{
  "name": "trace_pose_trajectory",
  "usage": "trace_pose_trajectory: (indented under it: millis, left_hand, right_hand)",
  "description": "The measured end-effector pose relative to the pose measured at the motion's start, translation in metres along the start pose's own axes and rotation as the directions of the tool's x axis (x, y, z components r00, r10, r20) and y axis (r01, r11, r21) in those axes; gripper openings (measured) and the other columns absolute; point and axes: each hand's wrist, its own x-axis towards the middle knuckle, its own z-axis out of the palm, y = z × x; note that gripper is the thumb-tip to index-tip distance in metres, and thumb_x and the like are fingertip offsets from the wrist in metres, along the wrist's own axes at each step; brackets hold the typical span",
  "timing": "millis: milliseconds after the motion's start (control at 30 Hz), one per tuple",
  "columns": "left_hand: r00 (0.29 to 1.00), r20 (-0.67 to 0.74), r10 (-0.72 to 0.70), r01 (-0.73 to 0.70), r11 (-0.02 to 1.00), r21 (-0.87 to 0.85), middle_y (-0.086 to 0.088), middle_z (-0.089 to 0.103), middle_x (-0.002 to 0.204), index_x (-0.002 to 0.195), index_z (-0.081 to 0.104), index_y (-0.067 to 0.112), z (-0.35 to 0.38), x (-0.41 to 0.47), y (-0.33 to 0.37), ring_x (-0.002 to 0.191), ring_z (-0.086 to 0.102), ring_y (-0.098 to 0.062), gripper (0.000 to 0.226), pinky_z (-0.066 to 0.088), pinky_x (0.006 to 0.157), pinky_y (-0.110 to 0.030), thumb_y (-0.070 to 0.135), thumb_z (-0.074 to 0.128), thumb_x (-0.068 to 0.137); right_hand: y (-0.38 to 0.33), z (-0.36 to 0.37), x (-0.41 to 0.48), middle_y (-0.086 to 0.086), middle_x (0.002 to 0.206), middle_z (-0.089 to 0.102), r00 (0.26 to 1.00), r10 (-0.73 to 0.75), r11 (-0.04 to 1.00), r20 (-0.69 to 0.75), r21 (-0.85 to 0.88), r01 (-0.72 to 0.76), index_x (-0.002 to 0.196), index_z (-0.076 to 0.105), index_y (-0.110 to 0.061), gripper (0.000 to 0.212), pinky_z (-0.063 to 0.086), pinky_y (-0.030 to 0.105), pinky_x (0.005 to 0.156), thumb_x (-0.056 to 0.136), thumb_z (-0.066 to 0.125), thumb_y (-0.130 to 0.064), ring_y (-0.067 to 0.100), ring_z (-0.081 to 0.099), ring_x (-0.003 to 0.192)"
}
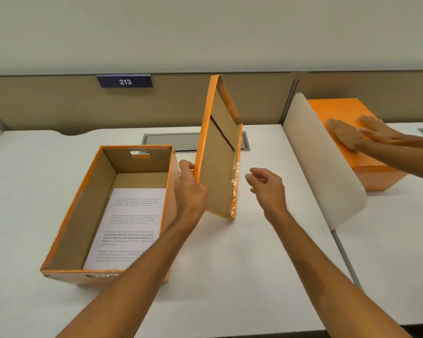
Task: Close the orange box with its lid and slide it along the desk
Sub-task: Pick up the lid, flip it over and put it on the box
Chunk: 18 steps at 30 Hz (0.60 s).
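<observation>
My left hand (189,189) gripped the lid (219,152) upright beside the orange box (83,215); my right hand (266,189) hovered open, empty.

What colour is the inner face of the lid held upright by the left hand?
Plain brown cardboard, orange only at the rim: the upright cardboard lid, seen in the head view.

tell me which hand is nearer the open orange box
Left. The left hand grips the lid right beside the open orange box; the right hand hangs open beyond the lid, farther off.
</observation>
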Motion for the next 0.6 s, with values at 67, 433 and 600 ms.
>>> trace_pose_trajectory:
  millis: [67, 433, 600]
  left_hand:
    - [0.994, -0.084, 0.067, -0.067, 0.998, 0.006, -0.001, 0.055, 0.093, 0.114, 0.052, 0.005, -0.001, -0.008, 0.011, 0.073, 0.053, -0.015, 0.025, 0.045, 0.054, -0.009, 0.001, 0.063, 0.091]
    - [0.968, 0.025, 0.251, -0.251, 0.967, 0.039, -0.015, 0.067, 0.094, 0.123, 0.053, 0.005, -0.006, -0.028, 0.019, 0.078, 0.063, -0.024, 0.028, 0.06, 0.071, -0.042, 0.008, 0.06, 0.096]
    - [0.883, 0.347, 0.316, -0.279, 0.948, -0.154, -0.006, 0.055, 0.142, 0.148, 0.035, 0.02, -0.019, -0.026, 0.002, 0.12, 0.06, -0.023, 0.068, 0.054, 0.098, -0.04, 0.05, 0.059, 0.092]
  right_hand:
    - [-0.036, 0.019, -0.006, -0.001, 0.104, 0.073, 0.99, -0.054, 0.99, 0.129, 0.133, 0.037, 0.108, 0.073, -0.021, 0.019, 0.063, 0.033, 0.076, 0.091, 0.07, -0.029, 0.018, 0.071, 0.099]
    - [-0.111, 0.076, -0.018, -0.005, 0.072, 0.067, 0.984, -0.156, 0.987, -0.087, -0.058, 0.151, 0.081, 0.066, -0.014, 0.021, 0.059, 0.028, 0.061, 0.078, 0.082, -0.025, 0.013, 0.069, 0.066]
    - [-0.11, 0.06, -0.019, -0.005, 0.095, 0.064, 0.972, -0.175, 0.98, -0.157, -0.123, 0.157, 0.099, 0.061, -0.019, 0.024, 0.05, 0.017, 0.064, 0.083, 0.079, -0.015, 0.015, 0.067, 0.081]
